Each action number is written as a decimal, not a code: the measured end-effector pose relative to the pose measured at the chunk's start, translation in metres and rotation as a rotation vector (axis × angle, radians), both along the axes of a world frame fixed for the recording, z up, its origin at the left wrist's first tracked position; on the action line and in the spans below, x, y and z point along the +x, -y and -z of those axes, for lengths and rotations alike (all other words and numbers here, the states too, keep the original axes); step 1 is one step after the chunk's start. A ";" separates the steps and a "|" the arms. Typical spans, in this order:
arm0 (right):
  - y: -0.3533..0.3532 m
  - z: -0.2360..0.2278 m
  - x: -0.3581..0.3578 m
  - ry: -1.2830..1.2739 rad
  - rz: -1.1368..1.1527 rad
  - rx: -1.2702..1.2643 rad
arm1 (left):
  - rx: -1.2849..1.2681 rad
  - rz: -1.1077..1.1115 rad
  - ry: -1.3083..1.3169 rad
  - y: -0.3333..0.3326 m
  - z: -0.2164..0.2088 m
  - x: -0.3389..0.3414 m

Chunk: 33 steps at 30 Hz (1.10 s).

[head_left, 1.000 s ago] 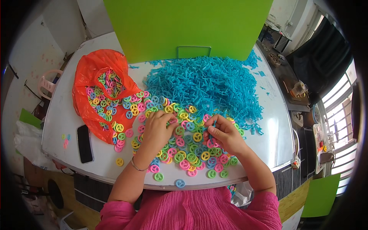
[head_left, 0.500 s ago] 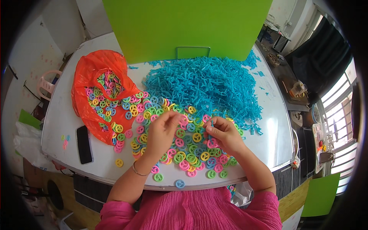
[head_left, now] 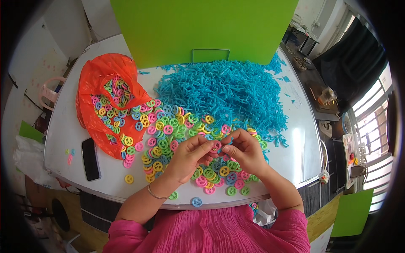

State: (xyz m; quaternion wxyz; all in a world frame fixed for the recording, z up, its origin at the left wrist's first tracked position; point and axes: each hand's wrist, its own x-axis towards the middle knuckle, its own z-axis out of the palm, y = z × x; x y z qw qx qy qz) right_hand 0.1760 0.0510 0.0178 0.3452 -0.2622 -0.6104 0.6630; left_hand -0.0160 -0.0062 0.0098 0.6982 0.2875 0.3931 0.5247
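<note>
Over the near part of the wheel pile, my left hand (head_left: pixel 190 157) pinches a small pink plastic wheel (head_left: pixel 216 146) between thumb and fingers. My right hand (head_left: pixel 244 152) is closed on a small blue plastic piece (head_left: pixel 230 141), its tip beside the pink wheel. Whether the two parts touch I cannot tell. Beneath and around my hands lie many loose plastic wheels (head_left: pixel 209 173) in pink, yellow, green and blue. Just beyond them rises a large heap of blue plastic pieces (head_left: pixel 223 90).
An orange-red plastic bag (head_left: pixel 90 103) spills more wheels at the left. A dark phone (head_left: pixel 90 159) lies near it. Behind the blue heap stands a big green panel (head_left: pixel 202 29). One blue wheel (head_left: pixel 197 202) sits at the white table's (head_left: pixel 291 168) front edge.
My left hand has moved right and down, bringing a pink wheel to the blue piece in my right hand. The two hands are now close together.
</note>
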 end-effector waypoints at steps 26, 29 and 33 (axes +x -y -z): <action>0.008 -0.003 -0.004 -0.114 -0.092 -0.275 | -0.009 0.135 -0.188 0.005 -0.001 0.004; 0.013 -0.001 -0.010 -0.059 -0.016 -0.162 | -0.051 0.062 -0.183 0.009 0.002 0.009; 0.016 0.002 -0.010 -0.001 0.055 -0.101 | 0.093 -0.109 -0.529 0.013 0.003 0.018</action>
